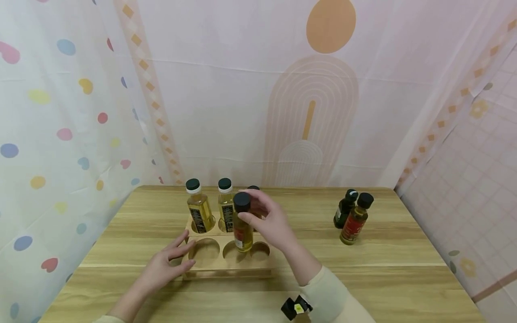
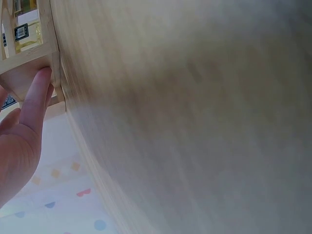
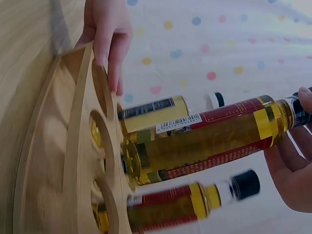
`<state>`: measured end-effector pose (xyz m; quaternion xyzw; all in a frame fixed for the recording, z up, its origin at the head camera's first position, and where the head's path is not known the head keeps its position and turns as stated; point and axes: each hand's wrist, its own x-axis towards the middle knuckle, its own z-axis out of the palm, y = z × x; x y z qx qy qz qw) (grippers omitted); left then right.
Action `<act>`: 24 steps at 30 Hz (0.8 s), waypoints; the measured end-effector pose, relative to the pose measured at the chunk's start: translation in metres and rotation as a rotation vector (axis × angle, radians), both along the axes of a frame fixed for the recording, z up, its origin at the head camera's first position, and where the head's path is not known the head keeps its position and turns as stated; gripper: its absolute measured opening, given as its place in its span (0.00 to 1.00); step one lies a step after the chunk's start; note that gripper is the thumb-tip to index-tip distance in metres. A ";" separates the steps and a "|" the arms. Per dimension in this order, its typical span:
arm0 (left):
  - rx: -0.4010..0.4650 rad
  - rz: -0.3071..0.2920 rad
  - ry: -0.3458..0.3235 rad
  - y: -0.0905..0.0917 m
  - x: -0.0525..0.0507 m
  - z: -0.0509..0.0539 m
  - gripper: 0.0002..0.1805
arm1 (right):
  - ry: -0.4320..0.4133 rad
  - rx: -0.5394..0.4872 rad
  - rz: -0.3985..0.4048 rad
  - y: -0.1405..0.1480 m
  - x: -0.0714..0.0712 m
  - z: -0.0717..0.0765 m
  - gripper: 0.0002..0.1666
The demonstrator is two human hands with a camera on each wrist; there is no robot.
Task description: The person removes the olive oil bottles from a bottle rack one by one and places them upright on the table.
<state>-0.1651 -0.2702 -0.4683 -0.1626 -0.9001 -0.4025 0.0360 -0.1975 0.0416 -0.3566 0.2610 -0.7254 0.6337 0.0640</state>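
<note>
Grasps bottle [image 1: 243,229] near cap [image 1: 242,202] with right hand [image 1: 272,220], touches rack [image 1: 220,265] with left hand [image 1: 164,264], may hit hole rim [image 3: 112,146] if lowering crookedly.

The light-brown, round-holed rack [image 1: 226,265] is of smooth, matt wood, and the yellow-brown rectangular table [image 1: 387,287] shows also a wood-grain surface. The held clear, red-labelled cylindrical bottle [image 3: 209,136] looks smooth and glossy, whether glass or plastic cannot be told; the pale patterned curtain [image 1: 222,112] is of creased, matt cloth.
</note>
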 end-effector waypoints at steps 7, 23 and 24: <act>-0.009 0.002 -0.001 0.000 0.000 0.002 0.30 | 0.019 0.014 -0.080 0.038 0.005 -0.001 0.27; -0.023 0.003 0.032 -0.001 0.000 0.000 0.30 | 0.051 0.143 -0.303 0.135 0.016 -0.024 0.25; -0.019 0.001 0.031 -0.001 0.000 0.000 0.30 | 0.055 0.141 -0.312 0.141 0.017 -0.026 0.25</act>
